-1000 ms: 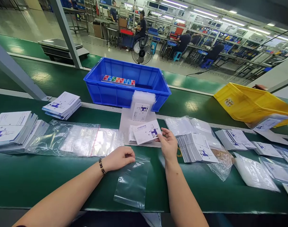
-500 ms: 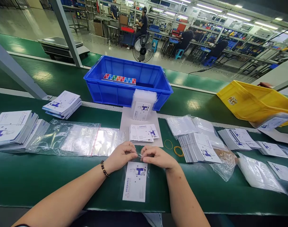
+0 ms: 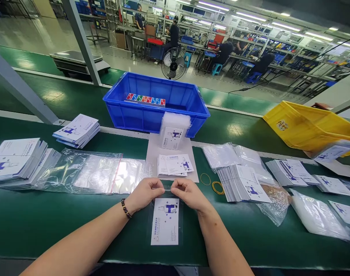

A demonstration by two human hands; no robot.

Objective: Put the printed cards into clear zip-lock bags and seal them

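A clear plastic bag (image 3: 181, 230) lies flat on the green bench in front of me, with a white printed booklet (image 3: 165, 226) inside it. My left hand (image 3: 148, 193) pinches the bag's top edge at its left side, thumb against fingers. At the right side of that edge, my right hand (image 3: 189, 193) pinches it the same way. A short strip of film stretches between my fingertips. Just beyond my hands, a few loose booklets (image 3: 176, 164) rest on a grey card sheet (image 3: 193, 174). Behind them stands an upright stack of bagged booklets (image 3: 172, 137).
A blue bin (image 3: 157, 117) stands at the back; a yellow bin (image 3: 304, 126) is at the right. Booklet stacks (image 3: 15, 157) and empty clear bags (image 3: 97, 172) lie to the left. Rubber bands (image 3: 217, 188), a fanned booklet stack (image 3: 241, 184) and more bags (image 3: 318, 214) lie to the right.
My fingertips have shifted slightly apart along the bag's top edge, and the film between them shows as a straighter strip. The whole view has tilted a little.
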